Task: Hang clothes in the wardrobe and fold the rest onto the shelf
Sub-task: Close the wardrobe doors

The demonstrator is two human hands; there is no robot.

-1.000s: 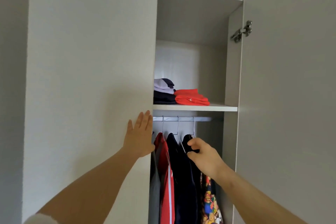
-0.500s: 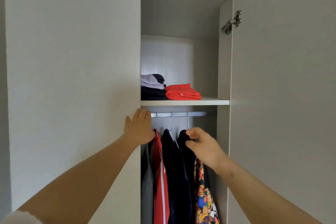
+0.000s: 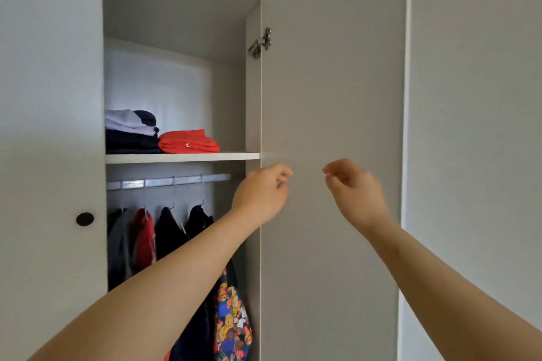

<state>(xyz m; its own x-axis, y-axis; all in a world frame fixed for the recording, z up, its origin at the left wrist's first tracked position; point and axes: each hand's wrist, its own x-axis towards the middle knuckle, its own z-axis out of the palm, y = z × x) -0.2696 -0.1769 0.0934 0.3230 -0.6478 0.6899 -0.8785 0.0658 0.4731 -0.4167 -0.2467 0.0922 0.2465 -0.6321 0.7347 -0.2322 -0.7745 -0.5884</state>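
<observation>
Two piles of folded clothes (image 3: 129, 138) lie on the shelf (image 3: 181, 157), a white and dark pile at the left and a red piece (image 3: 189, 142) touching it on the right. Under the shelf the hanging clothes (image 3: 170, 231) fill the rail (image 3: 164, 182), and a printed garment (image 3: 231, 325) hangs lowest, close to the hinge side. Nothing more to hang or fold is in view, so I judge that the step now is to close the right door (image 3: 331, 97), which stands wide open on its hinge (image 3: 261, 42). To do it well, one hand should take the door at its free edge, far from the hinge, and swing it slowly. First it is wise to check that the printed garment hangs fully inside, because cloth caught at the hinge side would stop the door. The left door (image 3: 52, 126), with its dark knob (image 3: 85, 218), covers the left part. Both hands are empty, the fingers loosely curled and grasping nothing. The left hand (image 3: 261, 193) is raised before the hinge edge of the right door, just right of the rail and a little below the shelf. The right hand (image 3: 356, 187) is further right, before the inner face of that door. All the clothes are therefore to the left of both hands, the hanging ones nearest to the left hand but apart from it.
</observation>
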